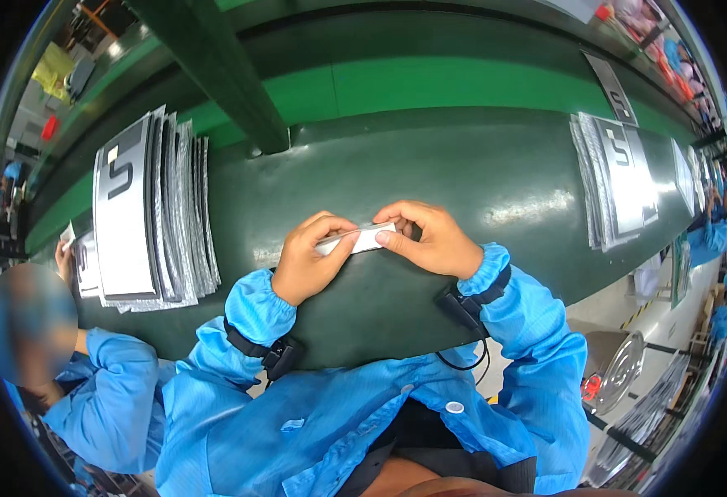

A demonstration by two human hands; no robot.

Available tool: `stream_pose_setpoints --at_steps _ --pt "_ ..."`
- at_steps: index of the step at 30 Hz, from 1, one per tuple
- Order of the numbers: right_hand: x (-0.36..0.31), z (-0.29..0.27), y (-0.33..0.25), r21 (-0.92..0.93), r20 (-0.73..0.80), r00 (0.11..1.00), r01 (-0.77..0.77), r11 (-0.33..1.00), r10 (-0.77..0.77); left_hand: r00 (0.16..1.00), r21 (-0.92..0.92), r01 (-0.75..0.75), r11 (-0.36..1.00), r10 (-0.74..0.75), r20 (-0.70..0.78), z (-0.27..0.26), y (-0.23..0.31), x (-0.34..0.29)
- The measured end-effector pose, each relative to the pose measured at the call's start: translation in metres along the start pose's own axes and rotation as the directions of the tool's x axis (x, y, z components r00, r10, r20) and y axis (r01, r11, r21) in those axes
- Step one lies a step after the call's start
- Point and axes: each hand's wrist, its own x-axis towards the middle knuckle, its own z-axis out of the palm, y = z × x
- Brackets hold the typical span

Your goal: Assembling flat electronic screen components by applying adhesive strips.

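Note:
Between my two hands, above the green tabletop (339,178), I hold a small white strip (367,241) that looks flat and paper-like. My left hand (312,258) pinches its left end with thumb and fingers closed. At the other end, the thumb and fingertips of my right hand (430,238) grip the strip from above and below. It lies roughly level, tilted up a little toward the right. Fingers hide part of its edges, so I cannot tell whether it is one layer or several.
On the left stands a thick stack of silver-grey panels (132,240) in clear wrapping. A smaller stack of similar panels (620,178) rests at the right. A green post (223,74) rises at the table's far side. A co-worker's blue sleeve (115,398) is close on my left.

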Motion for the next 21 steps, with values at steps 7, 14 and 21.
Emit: stream_pose_setpoints --at_steps 7,14,21 --pt "0.002 0.003 0.001 -0.059 0.025 0.999 -0.035 0.998 0.037 0.997 0.002 -0.073 0.997 0.073 0.032 -0.005 -0.003 -0.005" --pt "0.003 0.001 0.000 -0.137 0.049 0.998 0.034 0.990 -0.027 0.991 -0.013 -0.126 0.992 0.126 0.032 -0.009 -0.001 -0.006" --pt "0.003 0.002 0.000 -0.124 0.028 1.000 0.006 0.992 -0.003 0.998 -0.043 -0.060 0.997 0.061 0.016 -0.008 0.003 -0.002"
